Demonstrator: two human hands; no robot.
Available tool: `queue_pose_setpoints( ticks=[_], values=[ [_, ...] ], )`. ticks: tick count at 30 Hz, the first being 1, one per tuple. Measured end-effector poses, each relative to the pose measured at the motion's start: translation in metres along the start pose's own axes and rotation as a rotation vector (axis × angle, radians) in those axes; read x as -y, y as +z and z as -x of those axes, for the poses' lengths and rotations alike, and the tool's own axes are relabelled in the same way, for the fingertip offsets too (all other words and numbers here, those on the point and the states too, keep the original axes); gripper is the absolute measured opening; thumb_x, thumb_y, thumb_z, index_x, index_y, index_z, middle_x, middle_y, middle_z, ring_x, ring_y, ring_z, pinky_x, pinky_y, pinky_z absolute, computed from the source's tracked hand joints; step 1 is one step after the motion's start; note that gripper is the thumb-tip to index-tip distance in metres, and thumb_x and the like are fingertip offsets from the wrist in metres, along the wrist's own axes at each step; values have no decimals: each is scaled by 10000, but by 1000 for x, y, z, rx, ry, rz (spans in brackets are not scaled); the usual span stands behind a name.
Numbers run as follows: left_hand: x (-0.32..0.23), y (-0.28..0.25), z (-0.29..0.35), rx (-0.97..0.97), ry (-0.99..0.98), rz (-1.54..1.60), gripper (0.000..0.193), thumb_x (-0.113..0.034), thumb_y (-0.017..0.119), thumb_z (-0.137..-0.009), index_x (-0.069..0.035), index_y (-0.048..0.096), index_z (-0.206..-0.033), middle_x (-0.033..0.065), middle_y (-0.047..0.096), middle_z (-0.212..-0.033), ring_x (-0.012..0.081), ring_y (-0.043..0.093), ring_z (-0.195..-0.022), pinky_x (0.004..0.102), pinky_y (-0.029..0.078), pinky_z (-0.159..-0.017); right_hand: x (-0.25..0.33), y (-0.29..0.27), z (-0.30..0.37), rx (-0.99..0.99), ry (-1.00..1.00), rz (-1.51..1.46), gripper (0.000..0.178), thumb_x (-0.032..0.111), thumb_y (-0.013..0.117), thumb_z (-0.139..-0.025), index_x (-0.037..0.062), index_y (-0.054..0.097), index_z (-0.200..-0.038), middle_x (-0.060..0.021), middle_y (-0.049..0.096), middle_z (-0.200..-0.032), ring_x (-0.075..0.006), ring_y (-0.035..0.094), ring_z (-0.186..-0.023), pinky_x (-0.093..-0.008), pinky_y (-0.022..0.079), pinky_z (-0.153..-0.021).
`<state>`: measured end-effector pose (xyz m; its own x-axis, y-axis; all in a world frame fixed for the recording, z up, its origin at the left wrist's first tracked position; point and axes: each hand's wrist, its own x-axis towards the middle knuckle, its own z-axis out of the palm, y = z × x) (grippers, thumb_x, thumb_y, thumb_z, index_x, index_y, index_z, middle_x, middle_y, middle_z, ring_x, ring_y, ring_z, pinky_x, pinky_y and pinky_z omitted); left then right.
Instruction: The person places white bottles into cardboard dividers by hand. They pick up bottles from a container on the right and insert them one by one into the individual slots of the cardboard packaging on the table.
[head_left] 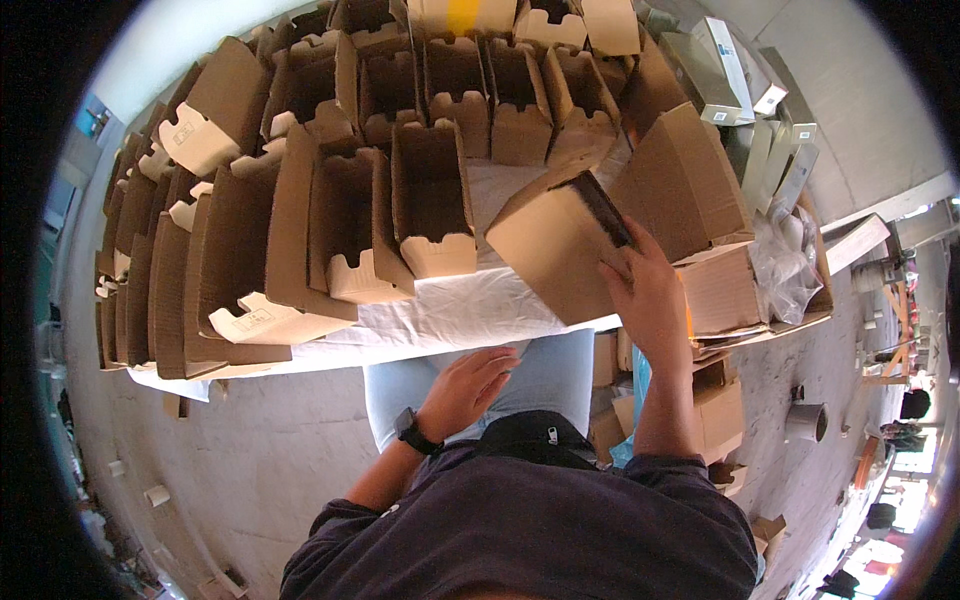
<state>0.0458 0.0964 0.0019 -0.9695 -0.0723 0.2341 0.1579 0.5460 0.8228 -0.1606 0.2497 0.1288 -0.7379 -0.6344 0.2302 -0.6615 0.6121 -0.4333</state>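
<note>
Left hand [470,385] rests loose and empty on the lap, fingers half spread; right hand [648,290] grips the top edge of a cardboard box [555,250] tilted at the table's [440,315] near edge. I'd bring the left hand up to steady it, then square it before setting it by the rows of boxes [400,130] behind.

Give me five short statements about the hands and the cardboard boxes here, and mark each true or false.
1. The right hand grips a folded cardboard box. True.
2. The left hand holds a box too. False: it is empty, by the lap.
3. A dark watch sits on the left wrist. True.
4. The table bears only one box. False: many open cardboard boxes crowd it.
5. The table is covered in white. True.
</note>
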Motion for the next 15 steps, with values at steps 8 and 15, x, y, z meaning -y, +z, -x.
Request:
queue_pose_setpoints(
  ticks=[8,15],
  values=[
    [-10,0,-14,-224,-65,21,516,-186,685,-871,-117,525,-1357,251,254,-1525,407,285,-1410,496,361,-1084,-22,37,20,-75,-308,201,55,79,654,-794,25,642,-787,-153,439,-1455,-318,424,-1347,-440,392,-1070],
    [-21,4,-44,-305,-19,5,468,-238,654,-895,-130,570,-1343,313,85,-1567,447,167,-1457,487,253,-1144,-24,52,42,-109,-372,89,63,76,651,-757,35,642,-804,-164,570,-1306,-339,567,-1180,-448,474,-974]
  ],
)
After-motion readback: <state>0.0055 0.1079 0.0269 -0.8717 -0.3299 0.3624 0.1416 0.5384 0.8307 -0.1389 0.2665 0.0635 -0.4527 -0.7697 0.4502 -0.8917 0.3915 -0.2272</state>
